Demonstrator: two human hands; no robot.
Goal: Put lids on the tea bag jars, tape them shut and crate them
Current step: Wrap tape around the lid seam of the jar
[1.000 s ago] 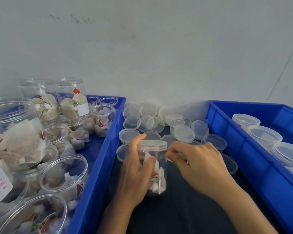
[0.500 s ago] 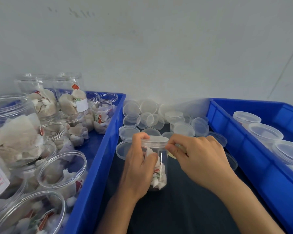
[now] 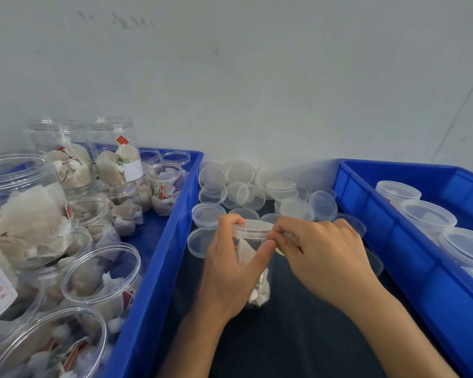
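Your left hand point(image 3: 227, 271) wraps lidded jar point(image 3: 253, 257) between both hands – right hand point(image 3: 322, 255) pinches at lid point(image 3: 253, 227) rim, probably tape. Jar light, slick, thin-walled – grip body gently, below lid

A jar point(image 3: 253, 268) with its lid point(image 3: 253, 227) on stands on the surface point(image 3: 298, 336), between the left hand point(image 3: 230, 271) and the right hand point(image 3: 322, 257). Behind it lies a heap of loose lids point(image 3: 257, 192) against the wall point(image 3: 257, 77). The left crate point(image 3: 159, 255) holds open jars point(image 3: 99, 271) of tea bags; the right crate point(image 3: 372, 219) holds lidded jars point(image 3: 426, 216).
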